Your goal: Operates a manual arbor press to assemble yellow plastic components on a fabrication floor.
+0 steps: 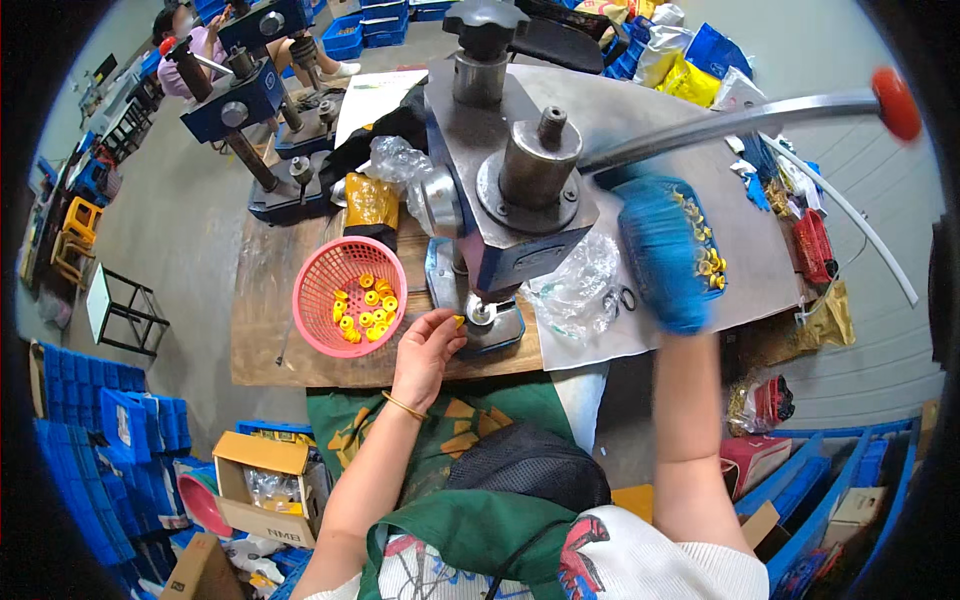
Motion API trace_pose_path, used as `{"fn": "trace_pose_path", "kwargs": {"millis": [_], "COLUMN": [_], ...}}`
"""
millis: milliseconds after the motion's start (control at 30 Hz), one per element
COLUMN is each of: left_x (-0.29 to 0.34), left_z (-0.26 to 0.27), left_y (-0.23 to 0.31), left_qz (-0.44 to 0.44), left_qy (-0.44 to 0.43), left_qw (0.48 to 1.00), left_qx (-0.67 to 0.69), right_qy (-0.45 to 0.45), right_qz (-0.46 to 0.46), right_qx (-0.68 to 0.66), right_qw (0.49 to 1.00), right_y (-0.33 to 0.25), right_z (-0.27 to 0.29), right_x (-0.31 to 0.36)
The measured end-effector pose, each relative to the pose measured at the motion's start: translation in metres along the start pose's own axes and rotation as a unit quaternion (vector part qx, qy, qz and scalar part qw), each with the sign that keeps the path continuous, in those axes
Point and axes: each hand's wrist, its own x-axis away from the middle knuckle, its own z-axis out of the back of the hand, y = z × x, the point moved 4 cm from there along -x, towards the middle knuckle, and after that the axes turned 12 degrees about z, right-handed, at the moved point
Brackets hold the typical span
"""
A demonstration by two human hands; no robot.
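My left hand (425, 352) is bare, its thumb and fingertips closed on a small yellow part (460, 321). It is just left of the metal seat (482, 312) on the base of a hand press. The press head (525, 235) hangs above that seat. To the left, a pink basket (303, 283) holds several yellow round parts (372, 318). My right hand (668, 265), in a blue glove, is smeared by motion. It is beside and partly over a blue tray (712, 215) of small brass-and-yellow parts, and its fingers cannot be made out.
The press's long lever (740, 125) with a red knob (897, 104) reaches out to the right. A clear plastic bag (580, 290) and scissors (624, 300) lie between press and tray. Another press (235, 110) stands at the far left, a person (205, 42) behind it.
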Motion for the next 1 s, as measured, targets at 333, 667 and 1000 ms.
{"fn": "trace_pose_path", "kwargs": {"millis": [333,667,1000], "left_x": [-0.02,-0.006,0.016], "left_z": [0.004,-0.031,-0.01], "left_y": [0.006,0.01,0.017], "left_qz": [-0.162,-0.386,-0.384], "left_qy": [0.09,0.123,0.152], "left_qw": [0.947,0.741,0.768], "left_qx": [-0.264,-0.535,-0.49], "right_qy": [-0.164,-0.267,-0.249], "right_qz": [0.15,0.041,0.143], "right_qx": [0.016,0.035,0.028], "right_qw": [0.975,0.962,0.957], "right_y": [0.063,0.06,0.047], "right_z": [-0.17,-0.133,-0.154], "right_x": [0.102,0.074,0.06]}}
